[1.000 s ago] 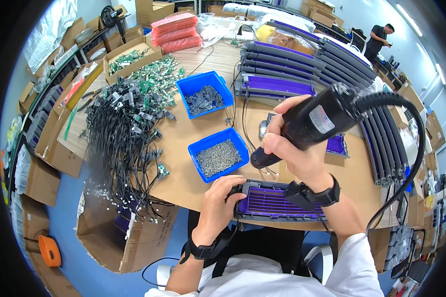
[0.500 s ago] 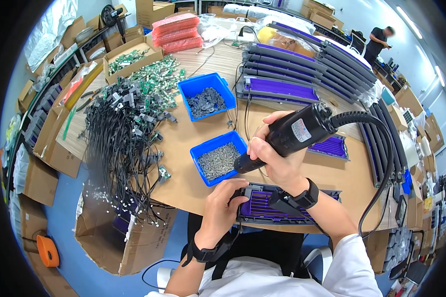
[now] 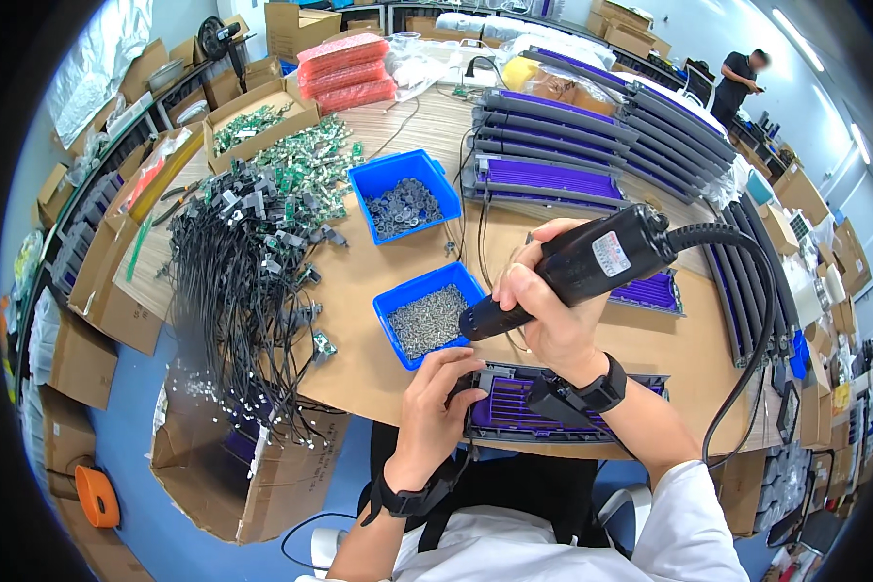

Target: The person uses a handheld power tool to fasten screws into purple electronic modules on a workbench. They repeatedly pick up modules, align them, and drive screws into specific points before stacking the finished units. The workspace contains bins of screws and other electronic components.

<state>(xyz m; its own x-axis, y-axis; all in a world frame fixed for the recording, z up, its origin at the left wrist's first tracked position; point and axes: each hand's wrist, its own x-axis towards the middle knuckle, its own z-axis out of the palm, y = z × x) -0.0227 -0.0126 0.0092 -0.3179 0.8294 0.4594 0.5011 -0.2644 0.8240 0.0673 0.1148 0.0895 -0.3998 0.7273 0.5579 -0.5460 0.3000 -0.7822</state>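
Note:
My right hand (image 3: 556, 310) is wrapped round a black electric screwdriver (image 3: 592, 260), held slantwise with its nose down to the left. That nose is at the right rim of a blue tray (image 3: 398, 351) of small metal screws (image 3: 427, 320); the bit itself is hidden. Close to the table's front edge lies a grey panel with purple slats (image 3: 514, 405). My left hand (image 3: 431, 407) grips its left end between thumb and fingers. Part of the panel is behind my right wrist and its black strap.
A second blue tray (image 3: 436, 167) holds dark grey round parts. Leftward lie black cables (image 3: 233, 262) and green circuit boards (image 3: 306, 155). Stacked panels (image 3: 553, 136) stand at the back right. The screwdriver's thick cord (image 3: 768, 301) loops down on the right. Below left is an open cardboard box (image 3: 296, 480).
The screwdriver and my right hand have shifted slightly to the right, the nose staying by the screw tray. My left hand keeps its hold on the panel's end.

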